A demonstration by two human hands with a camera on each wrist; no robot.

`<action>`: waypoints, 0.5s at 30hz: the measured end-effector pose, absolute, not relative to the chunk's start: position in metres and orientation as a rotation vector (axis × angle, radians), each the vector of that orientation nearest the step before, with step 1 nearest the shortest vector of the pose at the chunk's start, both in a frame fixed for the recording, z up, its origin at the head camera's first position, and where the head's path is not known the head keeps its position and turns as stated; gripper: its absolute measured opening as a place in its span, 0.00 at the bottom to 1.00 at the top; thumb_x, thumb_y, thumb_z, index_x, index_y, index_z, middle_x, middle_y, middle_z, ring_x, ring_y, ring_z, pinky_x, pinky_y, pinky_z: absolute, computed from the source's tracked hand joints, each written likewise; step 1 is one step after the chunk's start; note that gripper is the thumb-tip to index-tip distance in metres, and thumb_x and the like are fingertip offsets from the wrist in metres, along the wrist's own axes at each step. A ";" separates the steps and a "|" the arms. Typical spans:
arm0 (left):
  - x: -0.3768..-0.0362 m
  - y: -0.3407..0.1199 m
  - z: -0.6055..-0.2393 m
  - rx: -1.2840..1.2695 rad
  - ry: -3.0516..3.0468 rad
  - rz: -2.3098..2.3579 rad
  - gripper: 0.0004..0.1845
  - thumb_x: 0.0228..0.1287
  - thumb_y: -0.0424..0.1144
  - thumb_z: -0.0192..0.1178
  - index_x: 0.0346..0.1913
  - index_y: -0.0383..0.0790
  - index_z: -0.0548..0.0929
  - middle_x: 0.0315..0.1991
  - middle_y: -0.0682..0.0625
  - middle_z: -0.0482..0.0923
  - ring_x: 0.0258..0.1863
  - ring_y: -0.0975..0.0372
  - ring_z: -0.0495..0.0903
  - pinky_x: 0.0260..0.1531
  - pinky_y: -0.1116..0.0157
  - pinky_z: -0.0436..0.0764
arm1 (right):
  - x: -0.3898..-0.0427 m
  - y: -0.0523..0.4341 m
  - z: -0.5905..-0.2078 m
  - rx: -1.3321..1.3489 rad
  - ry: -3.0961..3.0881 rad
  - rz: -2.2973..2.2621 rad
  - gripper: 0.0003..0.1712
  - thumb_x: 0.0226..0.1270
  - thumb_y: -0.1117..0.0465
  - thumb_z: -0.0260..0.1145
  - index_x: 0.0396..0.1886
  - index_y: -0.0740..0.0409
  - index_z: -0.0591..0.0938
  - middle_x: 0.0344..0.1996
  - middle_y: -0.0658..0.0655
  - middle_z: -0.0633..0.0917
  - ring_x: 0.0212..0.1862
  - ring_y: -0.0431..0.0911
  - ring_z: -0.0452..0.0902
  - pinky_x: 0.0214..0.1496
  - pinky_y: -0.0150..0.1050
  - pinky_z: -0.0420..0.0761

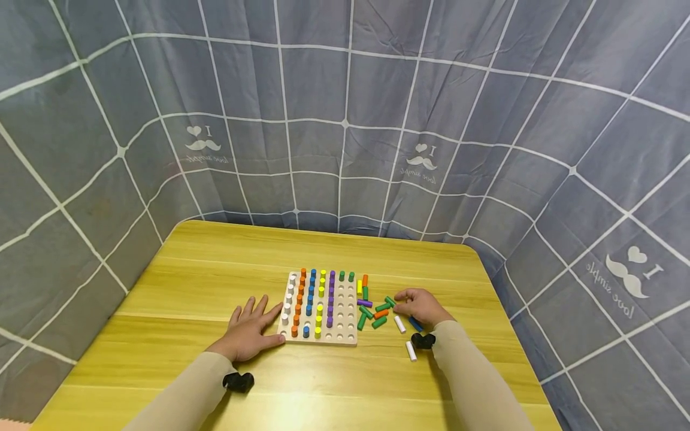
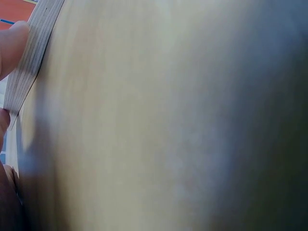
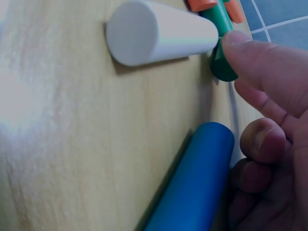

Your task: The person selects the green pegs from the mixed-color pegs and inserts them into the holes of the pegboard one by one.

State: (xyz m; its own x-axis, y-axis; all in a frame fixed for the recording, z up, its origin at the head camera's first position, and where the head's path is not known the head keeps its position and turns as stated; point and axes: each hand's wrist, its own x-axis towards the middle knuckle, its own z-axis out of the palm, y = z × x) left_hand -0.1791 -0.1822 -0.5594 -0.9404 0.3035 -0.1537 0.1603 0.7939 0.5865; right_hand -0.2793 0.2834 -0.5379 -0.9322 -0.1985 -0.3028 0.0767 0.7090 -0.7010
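A pale wooden pegboard (image 1: 344,343) holds columns of white, orange, blue, yellow and purple pegs, with two green pegs at its far right. My left hand (image 1: 249,332) lies with spread fingers on the table, its thumb and index finger at the board's left edge. In the left wrist view, fingertips (image 2: 14,41) touch the layered side of the board. My right hand (image 1: 423,306) is over the loose pegs, thumb and index finger apart, right at the end of a green peg (image 3: 224,70). The other fingers are bent. Below them lie a white peg (image 3: 180,31) and a blue peg (image 3: 195,178).
Right of the board lie several loose pegs, among them a yellow peg (image 1: 359,287), a purple peg (image 1: 365,303) and an orange peg (image 1: 381,313). Another white peg (image 1: 411,351) is nearer the front. A grey checked curtain (image 1: 323,149) surrounds the wooden table (image 1: 215,251).
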 end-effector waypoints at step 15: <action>-0.177 -0.182 -0.553 0.347 2.751 0.819 0.48 0.69 0.70 0.60 0.84 0.52 0.60 0.86 0.32 0.41 0.84 0.31 0.33 0.76 0.29 0.32 | -0.279 0.282 -0.540 -0.118 2.619 -0.994 0.15 0.69 0.59 0.73 0.54 0.57 0.89 0.28 0.52 0.82 0.32 0.46 0.72 0.39 0.38 0.75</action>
